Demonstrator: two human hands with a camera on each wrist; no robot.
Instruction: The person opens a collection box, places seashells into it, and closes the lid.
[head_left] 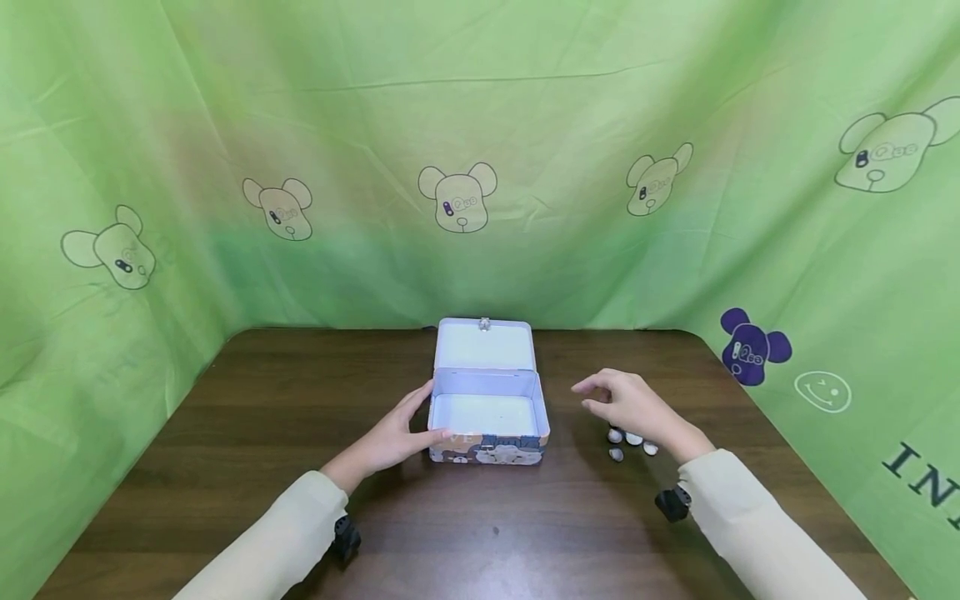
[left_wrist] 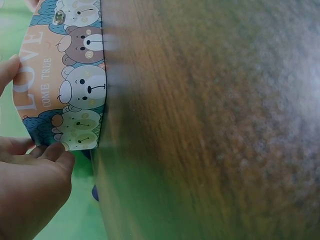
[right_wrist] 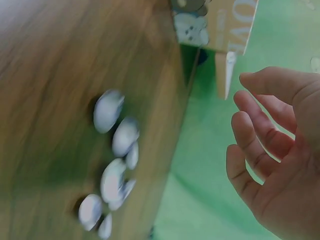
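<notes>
A tin box (head_left: 487,450) printed with cartoon bears and the word LOVE stands on the table, its lid (head_left: 486,346) raised at the back. The white inside (head_left: 487,414) shows bare. My left hand (head_left: 390,435) holds the box at its left front corner, thumb at the front rim and fingers along the left side; the left wrist view shows the printed front (left_wrist: 80,75) close by. To the right of the box, my right hand (head_left: 626,404) hovers with loosely bent fingers and nothing between them. Several small white shell-like pieces (right_wrist: 114,180) lie below it, blurred.
The brown wooden table (head_left: 315,383) has rounded far corners. Behind it and at both sides hangs a green cloth (head_left: 360,275) with mouse-like head outlines. A black wrist device (head_left: 672,503) sits at the right sleeve, another (head_left: 346,537) at the left.
</notes>
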